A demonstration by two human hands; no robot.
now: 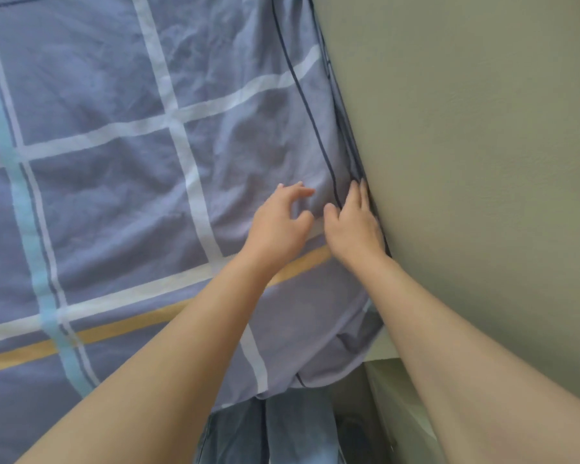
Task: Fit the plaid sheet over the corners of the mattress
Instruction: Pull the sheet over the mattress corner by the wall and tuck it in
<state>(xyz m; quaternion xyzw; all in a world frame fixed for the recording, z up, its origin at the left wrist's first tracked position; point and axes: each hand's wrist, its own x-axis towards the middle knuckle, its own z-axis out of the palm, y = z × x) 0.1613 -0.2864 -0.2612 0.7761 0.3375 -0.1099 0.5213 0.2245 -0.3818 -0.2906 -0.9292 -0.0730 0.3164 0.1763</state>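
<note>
The plaid sheet [108, 182], blue with white, light-blue and tan stripes, lies spread and wrinkled over the mattress, which it hides. Its right edge runs along the wall, and its near right corner [342, 356] droops rounded over the mattress corner. My left hand [278, 226] hovers on the sheet near that edge, fingers spread and slightly curled, holding nothing. My right hand [355, 226] lies flat beside it, fingers pushed down into the gap between the sheet's edge and the wall; the fingertips are partly hidden there.
A pale green wall [482, 128] stands tight against the bed's right side. Below the near corner hangs darker blue fabric [275, 430]. A narrow shadowed gap [355, 426] lies between the bed's end and the wall.
</note>
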